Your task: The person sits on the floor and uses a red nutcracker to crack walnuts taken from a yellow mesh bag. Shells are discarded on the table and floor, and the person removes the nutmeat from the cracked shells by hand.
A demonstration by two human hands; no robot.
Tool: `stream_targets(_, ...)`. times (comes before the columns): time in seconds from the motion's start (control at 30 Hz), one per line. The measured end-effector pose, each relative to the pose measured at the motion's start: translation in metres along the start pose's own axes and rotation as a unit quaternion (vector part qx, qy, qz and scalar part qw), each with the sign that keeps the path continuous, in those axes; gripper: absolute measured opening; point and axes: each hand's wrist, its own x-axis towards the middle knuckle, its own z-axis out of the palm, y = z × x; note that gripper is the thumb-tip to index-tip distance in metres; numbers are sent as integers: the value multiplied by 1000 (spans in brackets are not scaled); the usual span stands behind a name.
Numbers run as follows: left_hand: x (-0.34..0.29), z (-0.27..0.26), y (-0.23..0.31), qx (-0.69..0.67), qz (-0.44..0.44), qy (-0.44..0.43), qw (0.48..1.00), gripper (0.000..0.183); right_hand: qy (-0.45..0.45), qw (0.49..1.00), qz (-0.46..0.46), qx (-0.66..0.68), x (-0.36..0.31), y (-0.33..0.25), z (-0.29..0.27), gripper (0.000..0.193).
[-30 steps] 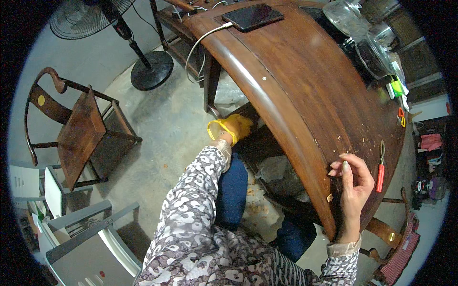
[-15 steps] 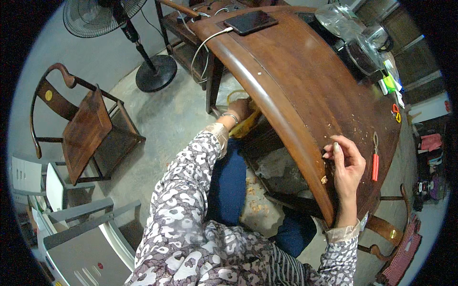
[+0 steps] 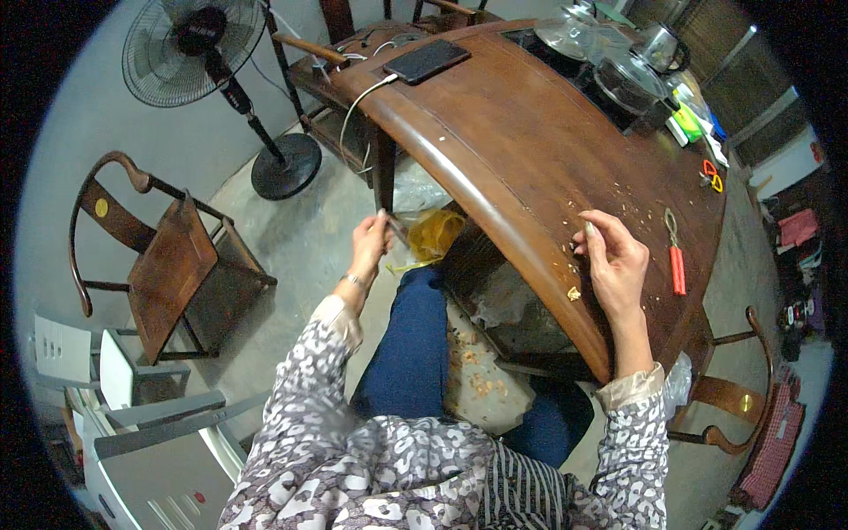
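Note:
My left hand (image 3: 369,249) is off the table's near-left side, its fingers pinched together. A thin dark shape shows at its fingertips, too blurred to name. Just right of it, a translucent yellow plastic bag (image 3: 435,233) hangs open below the table edge. My right hand (image 3: 614,263) rests over the wooden table (image 3: 521,141), thumb and fingers curled together; whatever lies between them is hidden. Beside that hand are a pale crumbly piece (image 3: 573,293) and scattered brown crumbs. A tool with red handles and a metal loop end (image 3: 676,256) lies to its right.
A black phone (image 3: 427,62) on a white cable lies at the far left of the table. Glass-lidded pots (image 3: 625,81) and orange-and-yellow scissors (image 3: 711,175) sit farther right. Debris (image 3: 481,371) litters the floor between my legs. A wooden chair (image 3: 172,256) and standing fan (image 3: 287,166) are left.
My left hand has come out of the yellow bag and moved left and down, clear of it. My right hand keeps its curled pose over the table. The view has shifted slightly.

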Motion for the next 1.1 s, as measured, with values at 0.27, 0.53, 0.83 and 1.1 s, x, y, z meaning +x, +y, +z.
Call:
stream_targets(0.27,-120,26,83,-41,82,-52,994,15,197,959,-96,-178,17,16,-53,15)
stream_targets(0.53,-206,89,104,-57,112,-225,966,19,200,842,200,-459,-17,72,-128,37)
stream_targets(0.83,-238,114,123,-26,171,-320,931,12,112,817,99,-557,-33,74,-109,19)
stream_targets(1.1,-251,81,106,-24,110,-278,954,4,20,898,-106,-426,-86,13,-76,22)
